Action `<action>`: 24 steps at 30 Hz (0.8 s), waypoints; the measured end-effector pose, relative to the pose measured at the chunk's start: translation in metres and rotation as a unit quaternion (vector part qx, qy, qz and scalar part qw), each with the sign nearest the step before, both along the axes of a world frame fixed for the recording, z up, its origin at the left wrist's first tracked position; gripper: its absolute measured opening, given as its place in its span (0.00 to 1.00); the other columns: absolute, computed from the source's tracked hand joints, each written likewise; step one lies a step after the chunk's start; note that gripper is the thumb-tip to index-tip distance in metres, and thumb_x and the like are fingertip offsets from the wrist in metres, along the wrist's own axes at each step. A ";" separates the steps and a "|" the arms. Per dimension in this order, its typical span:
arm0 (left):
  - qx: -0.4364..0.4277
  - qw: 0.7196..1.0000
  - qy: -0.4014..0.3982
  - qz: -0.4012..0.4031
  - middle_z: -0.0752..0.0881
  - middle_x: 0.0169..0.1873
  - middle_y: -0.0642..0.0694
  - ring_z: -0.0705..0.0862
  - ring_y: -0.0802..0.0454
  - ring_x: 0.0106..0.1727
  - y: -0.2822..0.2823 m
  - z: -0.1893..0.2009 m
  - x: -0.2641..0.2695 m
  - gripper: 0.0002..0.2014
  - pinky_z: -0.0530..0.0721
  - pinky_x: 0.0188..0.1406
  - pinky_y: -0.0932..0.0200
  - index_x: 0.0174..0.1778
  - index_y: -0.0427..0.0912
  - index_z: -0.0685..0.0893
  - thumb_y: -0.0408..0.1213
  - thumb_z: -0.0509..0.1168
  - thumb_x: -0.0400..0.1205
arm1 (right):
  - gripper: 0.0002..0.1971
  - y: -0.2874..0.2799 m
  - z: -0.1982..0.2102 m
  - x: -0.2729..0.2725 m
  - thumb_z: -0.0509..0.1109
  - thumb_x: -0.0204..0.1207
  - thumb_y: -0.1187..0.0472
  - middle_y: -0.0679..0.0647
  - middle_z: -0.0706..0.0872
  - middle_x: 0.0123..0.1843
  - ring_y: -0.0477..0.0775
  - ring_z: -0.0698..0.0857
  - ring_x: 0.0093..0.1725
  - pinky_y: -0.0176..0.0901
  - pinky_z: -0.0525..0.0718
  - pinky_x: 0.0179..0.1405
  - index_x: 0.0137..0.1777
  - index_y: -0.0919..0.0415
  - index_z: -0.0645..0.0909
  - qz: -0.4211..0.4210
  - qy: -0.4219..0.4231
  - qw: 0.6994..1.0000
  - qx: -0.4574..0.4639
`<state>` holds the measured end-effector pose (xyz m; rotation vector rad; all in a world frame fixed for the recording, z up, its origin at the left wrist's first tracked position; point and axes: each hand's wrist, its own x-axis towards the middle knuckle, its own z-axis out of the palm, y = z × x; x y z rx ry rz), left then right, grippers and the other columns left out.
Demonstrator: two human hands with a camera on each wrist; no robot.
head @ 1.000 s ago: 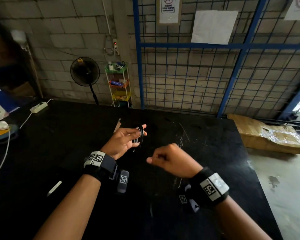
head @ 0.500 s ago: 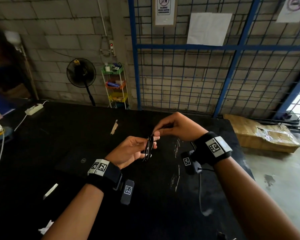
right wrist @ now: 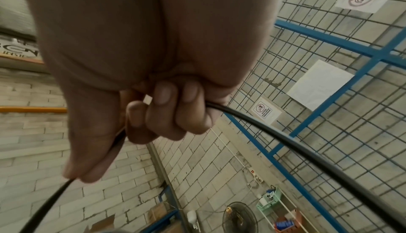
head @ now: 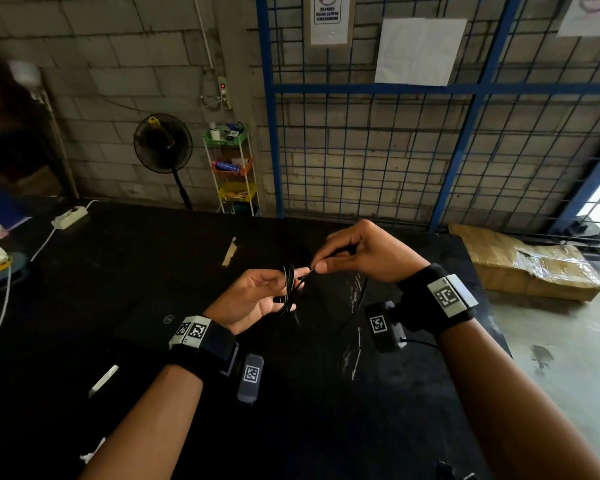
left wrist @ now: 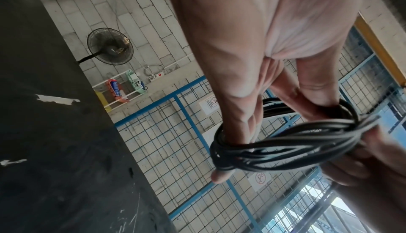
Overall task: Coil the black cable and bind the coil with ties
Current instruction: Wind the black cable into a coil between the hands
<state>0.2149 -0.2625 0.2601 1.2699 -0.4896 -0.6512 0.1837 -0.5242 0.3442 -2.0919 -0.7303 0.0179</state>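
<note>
— Where's the black cable?
— Looped round the left hand, grip holding the coil above the counter; the right hand pinches its loose strand.
— Containers?
— Orange basket holds a blue can.

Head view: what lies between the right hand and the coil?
Only a short stretch of the cable, running from the coil on the left hand to the pinch of the right hand. The head view shows it.

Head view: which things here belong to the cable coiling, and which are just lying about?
In the job: black cable, looped on the left hand; right hand, pinching its free run.
Lying about: power strip, pale strip, cardboard box, fan, shelf rack.
</note>
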 end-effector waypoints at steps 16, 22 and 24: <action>-0.076 0.993 -0.030 -0.087 0.67 0.83 0.28 0.65 0.29 0.85 -0.003 0.030 -0.012 0.14 0.61 0.77 0.16 0.58 0.35 0.89 0.41 0.71 0.83 | 0.08 0.004 -0.091 0.036 0.72 0.84 0.65 0.50 0.95 0.46 0.47 0.91 0.46 0.39 0.87 0.49 0.58 0.60 0.91 -0.113 0.033 0.984 0.132; -0.112 0.993 -0.044 -0.002 0.67 0.84 0.30 0.64 0.30 0.85 -0.007 0.038 0.010 0.13 0.62 0.77 0.16 0.56 0.38 0.90 0.43 0.73 0.81 | 0.11 0.049 -0.157 0.002 0.71 0.86 0.56 0.47 0.95 0.50 0.42 0.85 0.37 0.37 0.84 0.42 0.63 0.55 0.92 -0.113 0.132 0.980 0.093; -0.089 0.994 -0.042 0.042 0.70 0.83 0.32 0.66 0.32 0.85 -0.005 0.034 0.017 0.17 0.64 0.76 0.17 0.55 0.39 0.90 0.47 0.77 0.77 | 0.13 0.059 -0.155 -0.013 0.70 0.86 0.50 0.47 0.95 0.58 0.46 0.91 0.49 0.43 0.90 0.54 0.64 0.50 0.91 -0.090 0.110 0.990 0.025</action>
